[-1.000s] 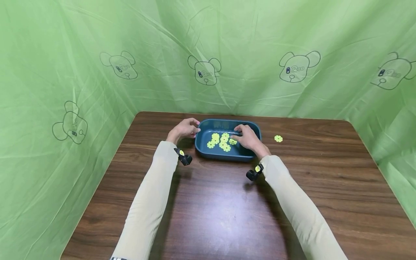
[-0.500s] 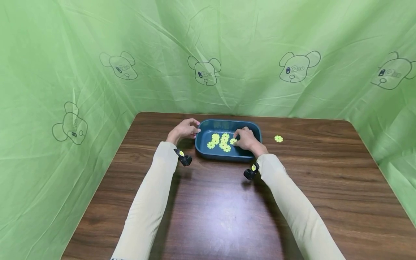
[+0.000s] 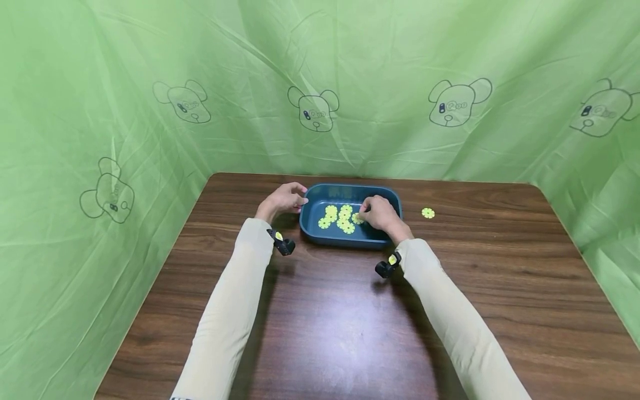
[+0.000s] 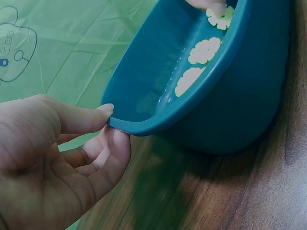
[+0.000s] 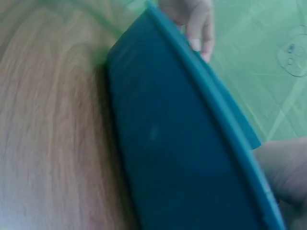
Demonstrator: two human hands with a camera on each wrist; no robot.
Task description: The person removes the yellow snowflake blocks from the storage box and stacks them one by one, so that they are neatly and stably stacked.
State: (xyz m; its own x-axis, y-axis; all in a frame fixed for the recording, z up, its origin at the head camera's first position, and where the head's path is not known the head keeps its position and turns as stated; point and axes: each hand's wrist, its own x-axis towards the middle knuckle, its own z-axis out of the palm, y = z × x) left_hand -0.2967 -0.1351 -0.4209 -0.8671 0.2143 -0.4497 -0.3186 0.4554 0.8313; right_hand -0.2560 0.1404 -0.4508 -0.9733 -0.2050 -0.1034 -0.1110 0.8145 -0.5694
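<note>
A dark blue-green basin (image 3: 345, 243) stands on the table with several yellow flower-shaped pieces (image 3: 345, 213) lying flat on its floor. My left hand (image 3: 284, 199) grips the basin's left end; in the left wrist view, thumb and fingers pinch the rim (image 4: 136, 127). Inside the basin's right half, my right hand (image 3: 382, 214) has its fingertips pinched at the edge of the rightmost yellow flower piece (image 3: 356, 219). The same fingertips touch that flower piece (image 4: 219, 19) at the top of the left wrist view. The basin wall (image 5: 177, 124) hides most of the right hand in the right wrist view.
One more yellow flower piece (image 3: 428, 213) lies on the brown wooden table (image 3: 320, 311), to the right of the basin. A green curtain (image 3: 380, 144) with printed bear faces hangs behind the table and along both its sides.
The right hand's fingers were more spread a second ago; they have closed in on the rightmost flower piece, which has shifted only slightly. The left hand and basin stay in place.
</note>
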